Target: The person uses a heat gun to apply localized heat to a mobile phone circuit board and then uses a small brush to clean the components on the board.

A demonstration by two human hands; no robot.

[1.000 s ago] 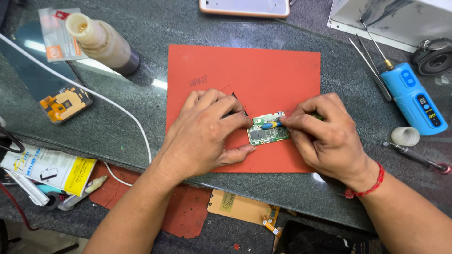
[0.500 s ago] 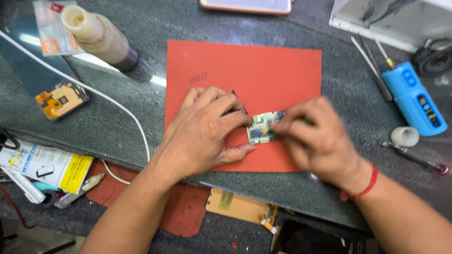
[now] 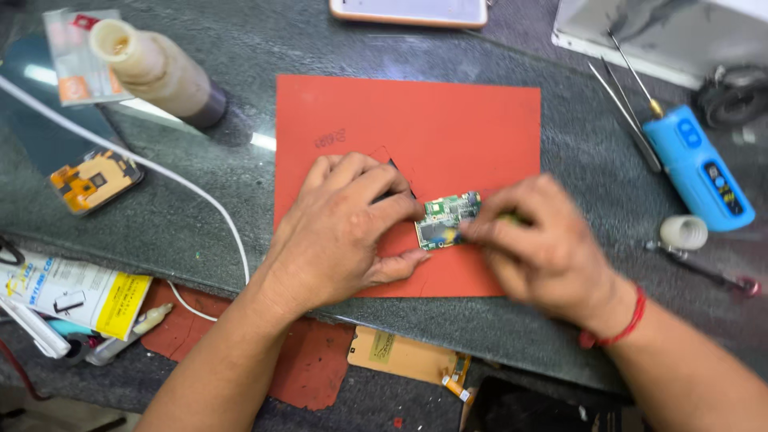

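White-and-yellow packet (image 3: 76,294) lower left (flat), phone screen (image 3: 410,10) top edge.

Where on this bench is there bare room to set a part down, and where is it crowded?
Free: the upper half of the red mat, above both hands, and the stone top between the white cable and the mat. Crowded: the right side around the blue tool and tweezers, and the left front edge by the yellow packet.

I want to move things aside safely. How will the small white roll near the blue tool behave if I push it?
The small white roll looks like a short cylinder, so it would probably roll or tip on the smooth dark stone worktop. It seems light for its size. Pushed left, it may hit the right hand.
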